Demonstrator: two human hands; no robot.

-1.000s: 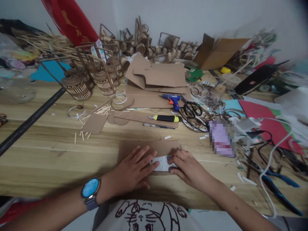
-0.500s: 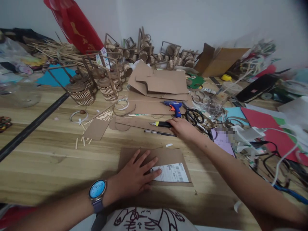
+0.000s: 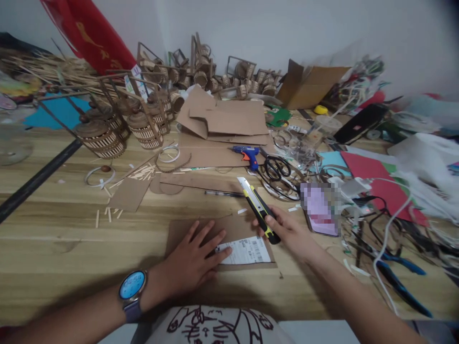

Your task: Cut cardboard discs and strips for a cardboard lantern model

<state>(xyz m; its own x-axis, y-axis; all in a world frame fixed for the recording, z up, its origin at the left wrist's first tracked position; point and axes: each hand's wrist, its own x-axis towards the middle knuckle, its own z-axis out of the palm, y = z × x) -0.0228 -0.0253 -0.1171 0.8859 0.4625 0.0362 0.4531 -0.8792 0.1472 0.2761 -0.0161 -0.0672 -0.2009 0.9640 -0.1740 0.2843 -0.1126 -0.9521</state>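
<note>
A brown cardboard sheet [image 3: 236, 227] with a white printed label [image 3: 247, 251] lies on the wooden table [image 3: 71, 248] near its front edge. My left hand [image 3: 191, 260], a blue-faced watch on its wrist, lies flat on the sheet with fingers spread, fingertips on the label's left end. My right hand [image 3: 289, 231] grips a yellow and black utility knife [image 3: 257, 207] by its handle. The knife is lifted over the sheet's upper right corner, its tip pointing away and to the left.
A black pen [image 3: 224, 193], a blue glue gun [image 3: 246, 155] and black scissors [image 3: 278, 168] lie beyond the sheet. Cardboard pieces [image 3: 222, 119] and small woven lanterns [image 3: 98, 136] fill the back. Cables, coloured paper and blue pliers [image 3: 401, 282] crowd the right side.
My right hand left the label, reached out to the utility knife beside the glue gun, took it and brought it back over the sheet. The left hand stayed flat on the cardboard.
</note>
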